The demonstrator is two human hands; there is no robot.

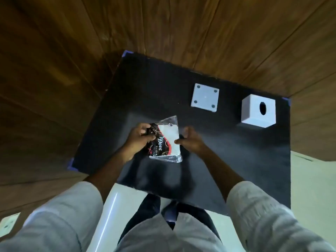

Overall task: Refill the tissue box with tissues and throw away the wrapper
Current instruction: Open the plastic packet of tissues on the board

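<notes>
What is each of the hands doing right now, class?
Left hand: closed on the tissue pack.
Right hand: open, fingers at the pack's right edge; blurred, so a grip cannot be told.

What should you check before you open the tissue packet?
1. Left hand grips the tissue packet: ok.
2. Right hand has hold of the packet: not ok; its fingers are spread beside it.
3. Packet sealed: cannot tell.
4. Tissue box within sight on the black mat, hole up: ok.
5. Box's base plate off and lying apart: ok.
6. Bin for the wrapper in view: not ok.
</notes>
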